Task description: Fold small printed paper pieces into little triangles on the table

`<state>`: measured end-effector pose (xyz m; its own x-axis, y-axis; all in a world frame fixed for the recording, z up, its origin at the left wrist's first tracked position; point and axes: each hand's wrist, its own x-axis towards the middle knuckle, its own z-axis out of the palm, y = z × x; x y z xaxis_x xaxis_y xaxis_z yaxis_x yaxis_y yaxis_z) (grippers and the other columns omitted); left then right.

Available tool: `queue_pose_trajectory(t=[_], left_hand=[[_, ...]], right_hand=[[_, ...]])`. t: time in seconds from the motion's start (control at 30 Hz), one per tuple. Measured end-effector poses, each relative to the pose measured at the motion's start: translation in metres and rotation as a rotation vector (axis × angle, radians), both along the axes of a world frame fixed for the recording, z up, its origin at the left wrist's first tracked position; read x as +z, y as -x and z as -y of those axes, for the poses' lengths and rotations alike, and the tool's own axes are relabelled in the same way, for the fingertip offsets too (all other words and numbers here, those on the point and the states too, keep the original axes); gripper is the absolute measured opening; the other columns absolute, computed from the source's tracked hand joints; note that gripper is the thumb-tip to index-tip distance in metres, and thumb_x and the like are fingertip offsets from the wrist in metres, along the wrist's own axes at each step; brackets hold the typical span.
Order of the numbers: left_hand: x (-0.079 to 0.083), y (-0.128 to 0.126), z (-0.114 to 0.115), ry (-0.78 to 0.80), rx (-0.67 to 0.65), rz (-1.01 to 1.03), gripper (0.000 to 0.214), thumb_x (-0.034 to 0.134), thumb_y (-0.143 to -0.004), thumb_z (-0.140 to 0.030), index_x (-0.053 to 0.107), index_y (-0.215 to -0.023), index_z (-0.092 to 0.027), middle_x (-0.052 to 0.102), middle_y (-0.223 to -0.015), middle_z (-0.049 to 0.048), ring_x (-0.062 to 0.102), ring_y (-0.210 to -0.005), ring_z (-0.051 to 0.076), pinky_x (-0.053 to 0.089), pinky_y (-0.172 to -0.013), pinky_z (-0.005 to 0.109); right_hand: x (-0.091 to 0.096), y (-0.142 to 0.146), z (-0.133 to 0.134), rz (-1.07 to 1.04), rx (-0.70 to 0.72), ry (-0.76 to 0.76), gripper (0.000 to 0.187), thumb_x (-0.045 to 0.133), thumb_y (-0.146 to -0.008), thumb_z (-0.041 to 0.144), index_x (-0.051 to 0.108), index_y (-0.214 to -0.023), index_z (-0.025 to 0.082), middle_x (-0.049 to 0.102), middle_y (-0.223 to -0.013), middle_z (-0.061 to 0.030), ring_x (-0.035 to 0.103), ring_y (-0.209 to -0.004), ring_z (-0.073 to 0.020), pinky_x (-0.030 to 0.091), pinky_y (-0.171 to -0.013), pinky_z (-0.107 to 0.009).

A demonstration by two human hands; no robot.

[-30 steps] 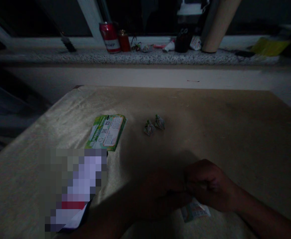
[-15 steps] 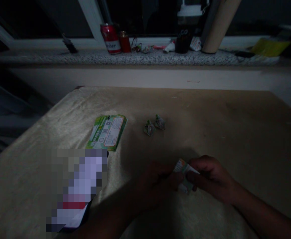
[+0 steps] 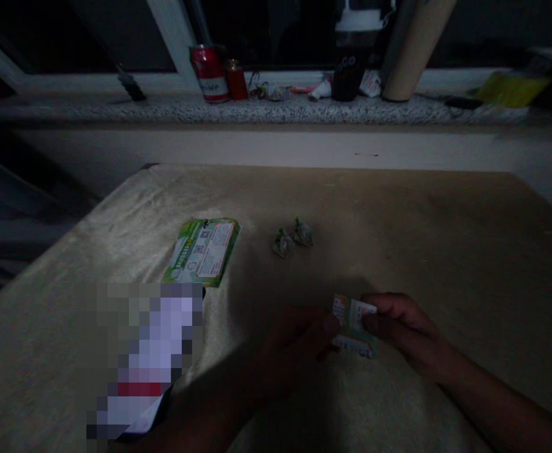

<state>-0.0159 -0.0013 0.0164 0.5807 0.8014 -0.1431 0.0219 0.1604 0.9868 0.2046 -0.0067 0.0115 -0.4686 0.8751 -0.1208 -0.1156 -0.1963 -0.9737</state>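
In dim light, my left hand (image 3: 299, 343) and my right hand (image 3: 401, 327) together pinch a small printed paper slip (image 3: 352, 326) low over the cloth-covered table (image 3: 422, 239). The left thumb and finger grip its left edge, the right fingers its right edge. Two small folded paper pieces (image 3: 292, 237) lie side by side farther out on the table. A green and white printed leaflet (image 3: 203, 250) lies flat to their left.
A blurred-out flat object (image 3: 148, 352) lies at the near left. On the stone window ledge (image 3: 257, 110) stand a red can (image 3: 208, 70), a small red container (image 3: 236, 78), a dark cup (image 3: 351, 60), a cardboard tube (image 3: 410, 50) and small clutter.
Both hands have lifted from the table near my body and moved slightly forward; the paper slip, earlier mostly hidden under them, now shows flat between the fingers.
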Motion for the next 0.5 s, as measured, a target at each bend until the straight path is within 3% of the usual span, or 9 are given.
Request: queue_pose_trajectory(t=[0.13,0.27,0.4,0.5], left_hand=[[-0.008,0.000,0.000,0.064,0.080,0.089,0.052,0.058,-0.094,-0.065,0.060,-0.075,-0.017,0.051,-0.066,-0.0016,0.044,-0.062,0.012,0.034,-0.057,0.024],[-0.018,-0.003,0.000,0.102,0.179,0.021,0.045,0.064,-0.092,-0.055,0.063,-0.070,-0.016,0.050,-0.061,-0.0024,0.043,-0.058,0.011,0.033,-0.054,0.023],[-0.015,-0.007,-0.004,0.095,0.411,-0.027,0.043,0.066,-0.088,-0.052,0.063,-0.067,-0.016,0.053,-0.058,-0.0018,0.045,-0.055,0.010,0.033,-0.051,0.022],[-0.010,-0.011,-0.006,0.119,0.533,-0.005,0.045,0.072,-0.080,-0.055,0.061,-0.062,-0.016,0.050,-0.054,-0.0028,0.044,-0.050,0.010,0.032,-0.046,0.021]], right_hand=[[0.001,-0.003,0.000,0.002,0.048,0.080,0.039,0.074,-0.090,0.051,0.074,-0.078,0.014,0.061,-0.064,0.0004,0.051,-0.057,-0.0099,0.043,-0.055,-0.021],[-0.001,0.000,-0.002,0.001,0.042,0.072,0.035,0.074,-0.092,0.046,0.071,-0.074,0.016,0.060,-0.062,0.0022,0.052,-0.054,-0.0079,0.044,-0.053,-0.018],[-0.002,0.005,-0.002,-0.043,-0.182,-0.096,0.011,0.072,-0.096,0.034,0.074,-0.097,0.023,0.073,-0.077,0.0005,0.067,-0.066,-0.0108,0.056,-0.062,-0.018],[-0.002,0.007,0.000,0.021,-0.273,-0.318,0.024,0.077,-0.090,0.020,0.073,-0.112,0.030,0.079,-0.092,-0.0001,0.074,-0.082,-0.0128,0.060,-0.072,-0.019]])
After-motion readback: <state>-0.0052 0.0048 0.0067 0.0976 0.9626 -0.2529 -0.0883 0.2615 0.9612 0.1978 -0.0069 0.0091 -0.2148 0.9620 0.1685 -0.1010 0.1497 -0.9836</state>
